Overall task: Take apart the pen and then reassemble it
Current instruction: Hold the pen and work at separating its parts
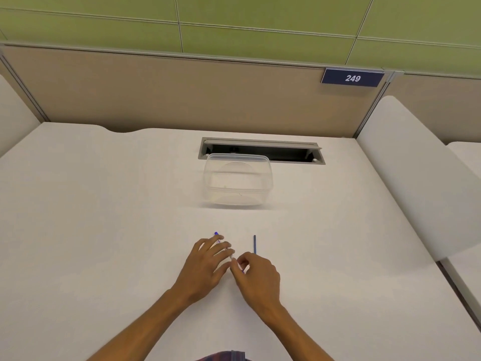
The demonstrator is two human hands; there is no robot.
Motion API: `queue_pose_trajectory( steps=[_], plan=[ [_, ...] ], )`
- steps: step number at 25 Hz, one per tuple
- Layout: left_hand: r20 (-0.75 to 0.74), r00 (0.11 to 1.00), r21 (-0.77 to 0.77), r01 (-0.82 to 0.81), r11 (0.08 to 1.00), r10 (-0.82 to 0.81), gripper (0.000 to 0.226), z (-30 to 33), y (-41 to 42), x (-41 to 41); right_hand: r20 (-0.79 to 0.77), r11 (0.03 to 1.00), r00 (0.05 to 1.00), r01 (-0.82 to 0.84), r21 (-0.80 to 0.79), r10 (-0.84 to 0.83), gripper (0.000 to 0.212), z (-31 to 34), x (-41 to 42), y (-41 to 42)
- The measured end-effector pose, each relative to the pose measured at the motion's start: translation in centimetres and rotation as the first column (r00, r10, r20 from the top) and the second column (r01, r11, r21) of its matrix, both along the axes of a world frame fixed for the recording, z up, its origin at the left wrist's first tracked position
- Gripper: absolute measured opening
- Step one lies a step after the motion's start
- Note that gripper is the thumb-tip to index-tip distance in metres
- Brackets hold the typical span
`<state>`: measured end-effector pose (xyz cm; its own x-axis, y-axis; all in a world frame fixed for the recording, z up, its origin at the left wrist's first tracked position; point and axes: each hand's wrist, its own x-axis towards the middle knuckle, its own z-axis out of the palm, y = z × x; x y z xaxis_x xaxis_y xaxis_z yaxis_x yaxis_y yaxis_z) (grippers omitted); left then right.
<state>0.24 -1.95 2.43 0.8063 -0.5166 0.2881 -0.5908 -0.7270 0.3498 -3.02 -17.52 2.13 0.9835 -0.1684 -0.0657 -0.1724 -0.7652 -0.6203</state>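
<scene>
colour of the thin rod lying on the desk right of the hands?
Blue. The thin rod shows best, and only, in the head view, lying loose on the white desk.

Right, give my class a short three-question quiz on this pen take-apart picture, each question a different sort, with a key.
1. True or false: the thin blue refill lies on the desk apart from the pen barrel.
2. Which of the hands covers most of the barrel? A) left hand B) right hand
3. Fill in: beyond the hands stands a clear plastic ____.

Key: 1 true; 2 A; 3 container.
</scene>
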Motion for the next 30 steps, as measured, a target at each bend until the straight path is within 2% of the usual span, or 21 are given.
queue_pose_trajectory(
  steps=[1, 5, 9, 12, 16, 19, 24, 30],
  plan=[
    [0.014, 1.000, 0.005, 0.012, 1.000, -0.012, 0.048, 0.2, -0.1, 0.2, 0.008, 0.998, 1.000, 0.012, 0.055, -0.013, 0.031, 0.3, -0.1, -0.3],
    [-0.019, 0.999, -0.035, 0.027, 0.999, -0.027, 0.014, 1.0, -0.5, 0.8, 0.012, 0.938, 0.999, 0.035, 0.345, -0.041, 0.025, 1.4, -0.4, -1.6],
    [-0.019, 0.999, -0.072, 0.049, 0.996, -0.050, 0.015, 2.1, -0.9, 0.7, 0.037, 0.867, 0.997, 0.046, 0.496, -0.074, 0.023, 2.4, -0.5, -2.4],
    [-0.033, 0.999, -0.086, 0.040, 0.996, -0.043, 0.018, 3.1, -0.9, 0.7, 0.069, 0.818, 0.990, 0.062, 0.571, -0.124, 0.035, 3.0, -0.4, -2.8],
    [0.014, 0.999, -0.057, 0.049, 0.997, -0.048, 0.009, 4.1, -1.3, 0.1, 0.071, 0.810, 0.986, 0.080, 0.581, -0.148, 0.056, 3.0, -0.4, -2.9],
    [0.029, 0.998, -0.033, 0.062, 0.998, -0.061, 0.008, 4.5, -1.8, -0.5, 0.011, 0.818, 0.980, 0.162, 0.552, -0.201, 0.069, 3.1, -0.1, -2.7],
    [0.051, 0.999, -0.093, 0.021, 0.995, -0.016, 0.014, 5.4, -2.5, -1.3, 0.008, 0.840, 0.952, 0.266, 0.473, -0.306, 0.064, 3.7, 0.4, -2.2],
    [0.030, 0.999, -0.129, 0.024, 0.991, -0.021, 0.023, 6.6, -1.7, -1.0, 0.038, 0.808, 0.948, 0.249, 0.534, -0.317, 0.061, 4.0, 1.0, -1.9]
  ],
)
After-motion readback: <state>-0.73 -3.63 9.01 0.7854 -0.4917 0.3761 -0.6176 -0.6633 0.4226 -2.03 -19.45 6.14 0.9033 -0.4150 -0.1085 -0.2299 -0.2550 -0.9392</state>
